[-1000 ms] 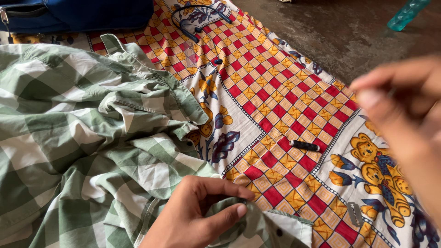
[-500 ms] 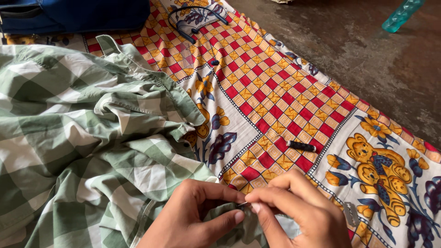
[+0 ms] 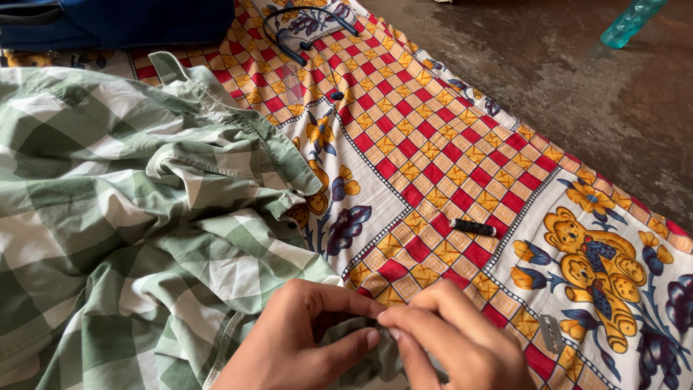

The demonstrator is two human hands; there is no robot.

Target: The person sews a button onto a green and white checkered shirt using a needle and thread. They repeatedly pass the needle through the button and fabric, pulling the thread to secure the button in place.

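A green and white checked shirt (image 3: 123, 209) lies crumpled over the left half of a patterned sheet. At the bottom middle my left hand (image 3: 296, 343) pinches a fold of the shirt's edge between thumb and fingers. My right hand (image 3: 455, 347) presses against it from the right, fingertips pinched together at the same spot on the cloth; whatever is between them is too small to see. A black thread spool (image 3: 473, 227) lies on the sheet a little beyond my right hand.
The red, yellow and white sheet (image 3: 433, 144) with a teddy bear print (image 3: 599, 271) covers the floor. A razor blade (image 3: 553, 334) lies near my right hand. Black corded earphones (image 3: 307, 29), a blue bag (image 3: 115, 22) and a green bottle (image 3: 635, 22) are farther off on bare concrete floor.
My right hand came down from high on the right and met my left hand at the shirt edge; since half a second ago it has sunk slightly lower. The left hand stayed put.
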